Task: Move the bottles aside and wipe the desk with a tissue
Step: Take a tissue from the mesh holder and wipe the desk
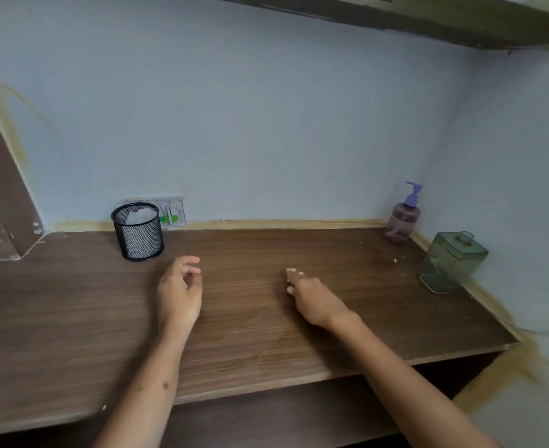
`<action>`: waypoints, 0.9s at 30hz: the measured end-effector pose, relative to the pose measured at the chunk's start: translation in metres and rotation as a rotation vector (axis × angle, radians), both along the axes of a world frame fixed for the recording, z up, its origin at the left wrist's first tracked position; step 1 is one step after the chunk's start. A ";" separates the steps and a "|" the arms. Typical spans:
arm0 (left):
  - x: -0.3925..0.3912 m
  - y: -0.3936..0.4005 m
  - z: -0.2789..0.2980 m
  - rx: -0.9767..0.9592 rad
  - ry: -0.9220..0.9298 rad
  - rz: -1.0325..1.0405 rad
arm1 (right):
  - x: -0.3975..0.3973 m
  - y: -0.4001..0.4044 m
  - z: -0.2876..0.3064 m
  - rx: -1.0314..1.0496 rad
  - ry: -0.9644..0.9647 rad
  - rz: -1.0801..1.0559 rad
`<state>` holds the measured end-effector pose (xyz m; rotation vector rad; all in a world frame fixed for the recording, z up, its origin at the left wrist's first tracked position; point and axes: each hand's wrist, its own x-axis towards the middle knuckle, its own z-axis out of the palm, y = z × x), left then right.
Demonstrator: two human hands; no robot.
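Two bottles, the pump bottle (403, 221) and green jar (452, 263), stand cornered; both hands (178, 294) (315, 300) hover empty, fingers loosely curled, so a hasty reach could topple them.

We note a matt wood-grain bench (266, 318), a black metal-mesh cup (138, 232), a translucent plastic pump bottle (403, 221) — and a clear greenish jar (450, 263).
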<state>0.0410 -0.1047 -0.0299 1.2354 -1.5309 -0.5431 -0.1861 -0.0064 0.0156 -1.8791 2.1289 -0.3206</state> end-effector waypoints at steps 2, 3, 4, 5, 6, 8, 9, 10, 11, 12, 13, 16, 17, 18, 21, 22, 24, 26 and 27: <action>0.000 0.000 0.000 0.002 -0.001 -0.001 | 0.025 -0.002 -0.007 -0.003 0.020 0.100; 0.000 -0.001 0.000 0.003 0.000 -0.001 | 0.040 -0.001 -0.010 -0.007 0.024 0.171; 0.000 0.000 0.000 0.003 0.000 0.000 | 0.053 0.001 -0.014 -0.009 0.027 0.244; 0.000 0.000 0.000 0.000 0.003 0.001 | 0.067 0.004 -0.017 -0.019 0.030 0.312; 0.000 0.000 0.000 -0.003 0.005 0.001 | 0.077 0.009 -0.020 -0.038 0.036 0.377; 0.001 0.001 0.000 -0.007 0.004 -0.001 | 0.086 0.019 -0.026 -0.074 0.062 0.472; 0.001 0.002 0.001 -0.008 0.007 0.000 | 0.083 0.024 -0.026 -0.083 0.077 0.496; 0.001 0.002 0.001 -0.009 0.012 0.001 | 0.077 0.027 -0.026 -0.090 0.086 0.511; 0.001 0.002 0.001 -0.006 0.016 -0.002 | 0.068 0.030 -0.024 -0.090 0.099 0.508; 0.001 0.002 0.000 -0.002 0.018 -0.006 | 0.057 0.033 -0.021 -0.087 0.125 0.496; 0.001 0.002 0.000 0.001 0.020 -0.010 | 0.046 0.037 -0.017 -0.074 0.159 0.462; 0.000 0.001 0.000 0.004 0.015 -0.017 | 0.007 0.052 -0.009 0.030 0.212 0.264; 0.000 0.001 0.000 0.004 0.014 -0.020 | -0.009 0.059 -0.007 0.048 0.203 0.167; 0.000 0.001 0.000 0.004 0.012 -0.021 | -0.027 0.064 -0.005 0.060 0.186 0.059; 0.000 0.001 0.000 -0.005 0.010 -0.026 | -0.069 0.080 -0.007 0.139 0.218 -0.238; 0.000 0.001 0.000 -0.012 0.010 -0.026 | -0.073 0.084 -0.010 0.148 0.221 -0.311; -0.001 0.001 -0.001 -0.017 0.008 -0.027 | -0.065 0.088 -0.016 0.142 0.210 -0.412; -0.001 0.001 0.000 -0.017 0.008 -0.028 | -0.040 0.083 -0.019 0.134 0.200 -0.464; -0.001 0.002 0.001 -0.017 0.009 -0.026 | -0.024 0.080 -0.018 0.135 0.191 -0.471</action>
